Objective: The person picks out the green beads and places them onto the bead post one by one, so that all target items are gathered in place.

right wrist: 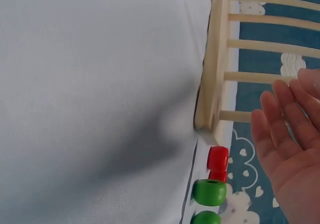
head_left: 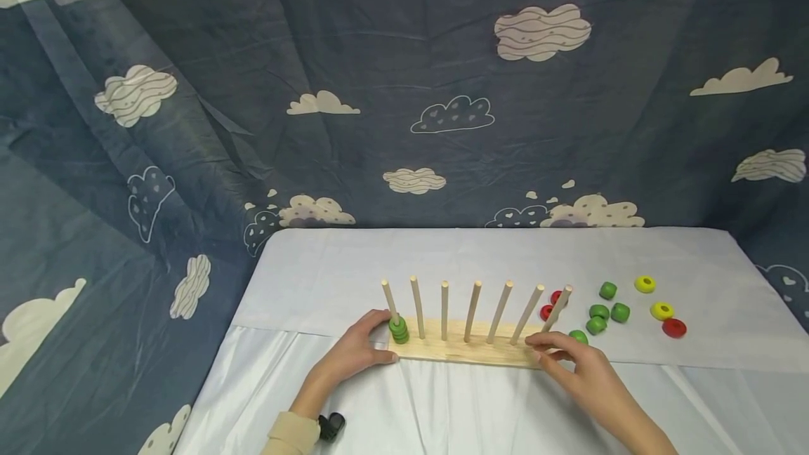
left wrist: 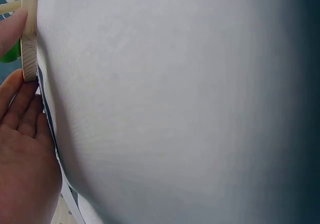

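Note:
A long wooden peg board (head_left: pixel 455 352) with several upright pegs lies across the white-covered table. Its leftmost peg carries a small stack of green beads (head_left: pixel 399 330). My left hand (head_left: pixel 354 351) holds the board's left end, thumb at the front edge and fingers round the far side. In the left wrist view, the thumb and fingers meet the wooden end (left wrist: pixel 30 53). Over the board's right end hovers my right hand (head_left: pixel 578 371), fingers loosely bent beside the last pegs. The right wrist view shows nothing in that hand (right wrist: pixel 295 149), its fingers apart from the board's base.
Right of the board lie loose green beads (head_left: pixel 620 312), two yellow beads (head_left: pixel 662 311) and a red bead (head_left: pixel 674 328). Two more red beads (head_left: pixel 547 312) sit behind the rightmost peg. A small black object (head_left: pixel 331 427) is by the left wrist. Dark cloud-print cloth (head_left: pixel 404 62) hangs behind the table.

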The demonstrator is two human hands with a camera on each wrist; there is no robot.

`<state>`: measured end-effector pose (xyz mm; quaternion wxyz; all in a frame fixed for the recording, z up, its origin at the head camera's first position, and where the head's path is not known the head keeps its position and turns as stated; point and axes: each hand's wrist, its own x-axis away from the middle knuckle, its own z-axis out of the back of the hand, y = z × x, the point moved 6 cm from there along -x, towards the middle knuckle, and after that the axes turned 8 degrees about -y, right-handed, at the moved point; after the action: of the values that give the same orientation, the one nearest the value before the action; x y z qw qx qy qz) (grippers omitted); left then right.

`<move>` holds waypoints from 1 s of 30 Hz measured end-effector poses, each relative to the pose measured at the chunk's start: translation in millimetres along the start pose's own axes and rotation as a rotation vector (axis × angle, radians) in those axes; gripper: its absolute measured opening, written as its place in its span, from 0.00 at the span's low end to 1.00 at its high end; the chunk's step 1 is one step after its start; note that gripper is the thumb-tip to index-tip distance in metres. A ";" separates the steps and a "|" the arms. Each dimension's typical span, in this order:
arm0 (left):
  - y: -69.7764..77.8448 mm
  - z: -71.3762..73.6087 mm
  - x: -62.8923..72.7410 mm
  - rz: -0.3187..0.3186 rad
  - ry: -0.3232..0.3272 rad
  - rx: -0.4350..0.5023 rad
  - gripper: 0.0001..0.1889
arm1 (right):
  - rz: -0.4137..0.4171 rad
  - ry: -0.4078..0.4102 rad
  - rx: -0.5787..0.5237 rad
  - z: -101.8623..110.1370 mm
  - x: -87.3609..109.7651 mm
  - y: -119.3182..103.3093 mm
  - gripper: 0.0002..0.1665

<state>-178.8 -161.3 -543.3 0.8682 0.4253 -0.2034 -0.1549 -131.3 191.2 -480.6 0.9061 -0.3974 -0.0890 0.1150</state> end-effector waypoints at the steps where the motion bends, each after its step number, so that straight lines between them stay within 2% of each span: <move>1: -0.3 -0.1 -0.2 0.001 -0.001 0.003 0.39 | -0.002 0.003 0.007 0.7 -0.5 1.3 0.13; 15: -0.8 -0.2 -0.3 0.008 0.005 0.002 0.39 | 0.023 0.007 0.006 3.6 -0.1 1.8 0.12; 24: 0.0 0.1 0.0 0.003 0.010 -0.004 0.38 | -0.068 -0.019 0.046 6.2 1.1 14.7 0.15; 30: 1.3 0.1 0.3 0.005 0.005 -0.004 0.39 | -0.075 -0.003 0.058 13.4 3.4 22.3 0.15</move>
<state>-178.4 -160.7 -542.1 0.8701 0.4233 -0.2019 -0.1519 -134.5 216.3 -487.9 0.9207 -0.3672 -0.1018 0.0841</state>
